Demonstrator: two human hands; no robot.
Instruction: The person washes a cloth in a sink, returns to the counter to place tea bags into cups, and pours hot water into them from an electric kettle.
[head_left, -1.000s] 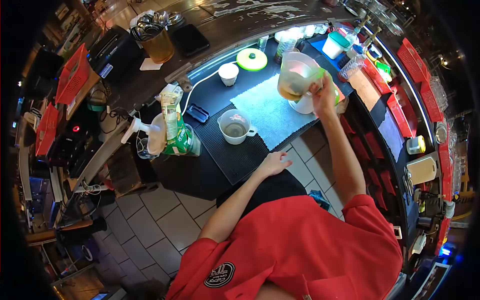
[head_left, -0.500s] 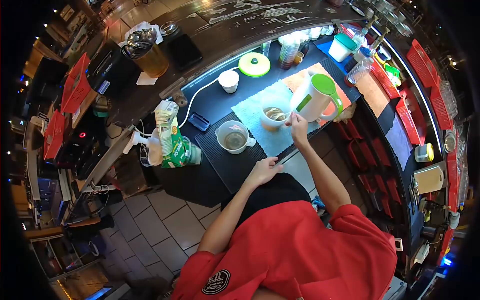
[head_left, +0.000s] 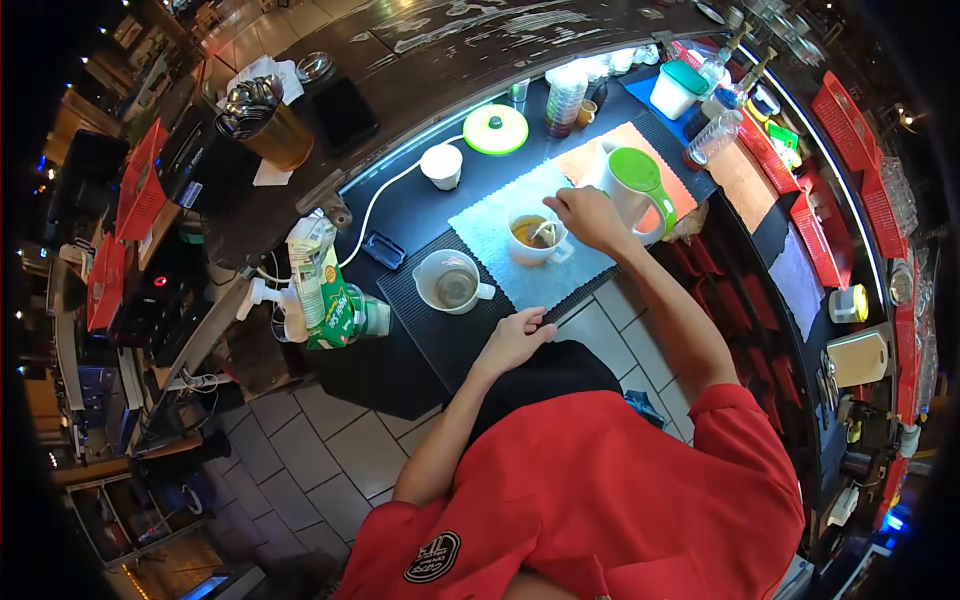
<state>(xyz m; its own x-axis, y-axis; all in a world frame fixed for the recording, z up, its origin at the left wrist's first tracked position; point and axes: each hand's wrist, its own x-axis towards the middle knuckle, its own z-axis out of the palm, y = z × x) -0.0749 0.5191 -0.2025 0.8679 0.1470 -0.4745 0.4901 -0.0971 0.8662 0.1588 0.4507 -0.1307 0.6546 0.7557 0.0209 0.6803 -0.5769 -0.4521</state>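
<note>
My right hand (head_left: 590,217) is raised over a white cup (head_left: 528,254) on the light blue cloth, fingers pinched together. Amber liquid fills the cup, and a pale tea bag (head_left: 543,235) shows in it just below my fingertips; its string, pinched in them, is too thin to see clearly. Near the counter's front edge, my left hand (head_left: 515,341) is held with loosely bent fingers and holds nothing. Beyond it stands a clear measuring jug (head_left: 450,283) on a black ribbed mat. Right behind my right hand is a white kettle with a green lid (head_left: 635,170).
A green packet (head_left: 333,310) and a pump bottle (head_left: 275,307) stand at the left. Further back are a white cup (head_left: 441,166), a green round lid (head_left: 496,129) and stacked cups (head_left: 566,100). Red baskets (head_left: 820,243) line the right side.
My right hand has risen and moved left from beside the cup to above it. The amber liquid and the cup's handle now show. My left hand has shifted slightly toward me.
</note>
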